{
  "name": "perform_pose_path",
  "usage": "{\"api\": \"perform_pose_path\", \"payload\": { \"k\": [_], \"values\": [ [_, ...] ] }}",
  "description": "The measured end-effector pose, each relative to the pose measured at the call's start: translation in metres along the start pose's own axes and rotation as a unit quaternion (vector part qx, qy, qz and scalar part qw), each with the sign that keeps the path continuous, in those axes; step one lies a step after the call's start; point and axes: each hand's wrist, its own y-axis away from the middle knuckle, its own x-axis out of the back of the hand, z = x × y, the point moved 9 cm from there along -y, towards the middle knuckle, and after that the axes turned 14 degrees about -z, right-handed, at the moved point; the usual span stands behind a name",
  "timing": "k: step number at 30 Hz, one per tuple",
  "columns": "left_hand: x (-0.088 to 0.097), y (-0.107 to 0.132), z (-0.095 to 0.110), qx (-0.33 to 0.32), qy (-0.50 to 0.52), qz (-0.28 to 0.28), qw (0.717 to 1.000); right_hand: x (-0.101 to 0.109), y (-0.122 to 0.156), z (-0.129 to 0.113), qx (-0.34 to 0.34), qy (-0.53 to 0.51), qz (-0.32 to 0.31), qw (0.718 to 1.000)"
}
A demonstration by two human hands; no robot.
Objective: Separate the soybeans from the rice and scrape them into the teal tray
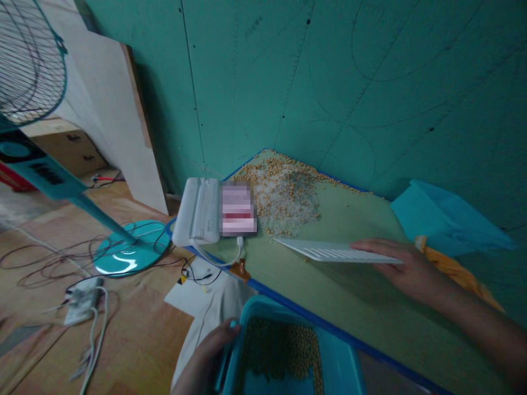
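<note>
My right hand (397, 266) is closed on one end of a thin white slotted panel (319, 252), held nearly flat a little above the green-topped table (349, 307). Beyond its far tip lies a heap of yellow beans mixed with white grains (288, 203), with loose beans strewn along the table's back edge. Below the table edge, my left hand (212, 351) grips the left rim of a turquoise plastic tub (346, 362). Inside the tub are dark green beans (263, 351) and yellow beans (307, 351). My left fingers are partly hidden behind the rim.
A phone with a blurred screen (239, 211) and a white device (197, 211) with a cable stand at the table's left corner. A turquoise fan (132, 249), cables and a power strip (84, 299) occupy the floor at left. Blue fabric (444, 216) and orange cloth (457, 274) lie at right.
</note>
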Motion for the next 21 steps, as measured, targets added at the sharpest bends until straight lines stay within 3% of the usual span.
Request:
{"api": "perform_pose_path", "payload": {
  "k": [8,14,17,21],
  "values": [
    [-0.008,0.000,0.003,-0.006,-0.020,-0.009,1.000,0.014,0.026,0.011,-0.077,-0.019,0.049,0.996],
    [-0.001,-0.002,-0.001,-0.006,-0.005,-0.011,1.000,0.014,0.059,0.031,-0.143,0.001,0.060,0.988],
    [0.007,-0.004,0.000,-0.015,0.001,0.008,1.000,0.012,0.068,0.030,-0.132,-0.002,0.056,0.990],
    [0.007,-0.003,-0.003,0.010,0.002,0.029,1.000,0.009,0.073,0.011,-0.088,0.017,0.060,0.994]
  ]
}}
